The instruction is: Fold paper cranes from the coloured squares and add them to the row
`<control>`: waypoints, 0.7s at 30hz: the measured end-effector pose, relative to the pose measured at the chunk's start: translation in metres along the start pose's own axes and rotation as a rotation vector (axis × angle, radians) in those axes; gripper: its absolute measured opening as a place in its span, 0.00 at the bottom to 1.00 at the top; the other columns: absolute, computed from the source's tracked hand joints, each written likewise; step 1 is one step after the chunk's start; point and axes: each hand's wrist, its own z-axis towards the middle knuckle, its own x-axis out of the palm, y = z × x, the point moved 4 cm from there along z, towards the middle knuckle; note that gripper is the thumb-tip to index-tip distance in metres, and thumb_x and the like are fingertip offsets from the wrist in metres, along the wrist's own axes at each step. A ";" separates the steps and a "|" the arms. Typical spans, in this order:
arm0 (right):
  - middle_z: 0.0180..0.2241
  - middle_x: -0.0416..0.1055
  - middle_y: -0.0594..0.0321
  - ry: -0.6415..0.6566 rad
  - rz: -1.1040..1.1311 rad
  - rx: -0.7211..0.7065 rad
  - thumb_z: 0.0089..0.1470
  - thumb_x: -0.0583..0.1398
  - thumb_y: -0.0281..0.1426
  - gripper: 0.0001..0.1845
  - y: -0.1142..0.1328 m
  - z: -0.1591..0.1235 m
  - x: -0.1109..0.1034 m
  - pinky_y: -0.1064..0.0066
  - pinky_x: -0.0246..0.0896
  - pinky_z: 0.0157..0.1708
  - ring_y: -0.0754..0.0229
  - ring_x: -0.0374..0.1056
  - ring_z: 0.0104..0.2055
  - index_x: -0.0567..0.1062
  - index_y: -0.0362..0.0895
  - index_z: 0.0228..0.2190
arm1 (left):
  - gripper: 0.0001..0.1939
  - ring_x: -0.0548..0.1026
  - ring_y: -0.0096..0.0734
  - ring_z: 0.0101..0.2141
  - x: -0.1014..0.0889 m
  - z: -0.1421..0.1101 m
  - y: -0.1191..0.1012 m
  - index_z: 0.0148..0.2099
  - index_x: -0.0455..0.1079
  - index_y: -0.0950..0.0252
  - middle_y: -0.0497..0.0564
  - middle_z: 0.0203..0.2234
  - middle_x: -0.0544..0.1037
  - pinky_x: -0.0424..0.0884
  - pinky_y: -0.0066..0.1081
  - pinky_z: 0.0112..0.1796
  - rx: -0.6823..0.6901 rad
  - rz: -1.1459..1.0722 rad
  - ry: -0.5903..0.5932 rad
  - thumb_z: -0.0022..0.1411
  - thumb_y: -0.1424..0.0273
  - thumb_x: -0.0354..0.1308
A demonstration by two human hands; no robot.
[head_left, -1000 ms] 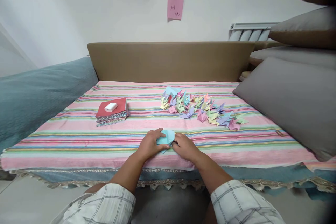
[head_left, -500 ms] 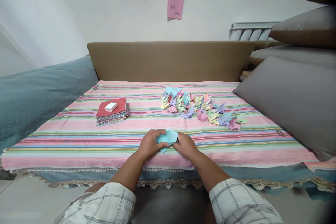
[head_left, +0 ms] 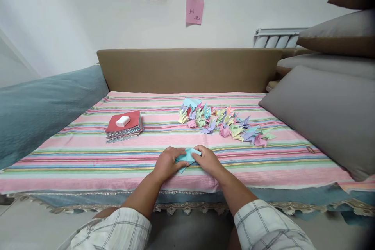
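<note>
In the head view, a partly folded light blue origami sheet (head_left: 188, 156) is resting between the two hands near the front edge of the striped cloth (head_left: 73, 147), directly before the person. The left hand (head_left: 169, 162) is gripping its left side, thumb in front and fingers behind, presumably to keep the paper from slipping. The right hand (head_left: 208, 161) is pinching the opposite corner between thumb and fingers, probably so that the layers are staying aligned.

Farther back and to the right, many folded paper cranes (head_left: 225, 130) are lying in a loose cluster, seemingly grouped there to leave working room. To the left, a stack of colored paper (head_left: 124, 137) is sitting within easy reach; a small white block (head_left: 122, 121) is lying on its red top sheet (head_left: 133, 118), perhaps weighing it down.
</note>
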 end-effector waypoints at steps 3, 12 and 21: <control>0.26 0.70 0.67 -0.004 -0.030 -0.008 0.48 0.54 0.34 0.09 -0.001 0.001 0.002 0.73 0.54 0.28 0.62 0.63 0.27 0.72 0.45 0.30 | 0.18 0.73 0.40 0.42 0.000 0.000 -0.002 0.44 0.73 0.60 0.53 0.42 0.77 0.68 0.37 0.43 0.028 0.019 0.007 0.51 0.60 0.63; 0.31 0.74 0.65 -0.025 -0.033 -0.022 0.49 0.54 0.36 0.12 -0.001 0.002 0.003 0.72 0.57 0.33 0.60 0.67 0.32 0.74 0.46 0.33 | 0.15 0.74 0.38 0.41 -0.001 0.000 -0.004 0.42 0.74 0.60 0.52 0.41 0.78 0.67 0.37 0.43 0.018 0.009 0.033 0.53 0.60 0.61; 0.30 0.71 0.65 -0.131 -0.140 -0.009 0.45 0.56 0.33 0.07 -0.001 0.003 0.003 0.73 0.56 0.32 0.60 0.65 0.33 0.73 0.46 0.29 | 0.11 0.74 0.38 0.41 -0.001 -0.001 -0.005 0.38 0.75 0.59 0.51 0.42 0.77 0.66 0.36 0.44 0.017 0.000 0.053 0.54 0.61 0.60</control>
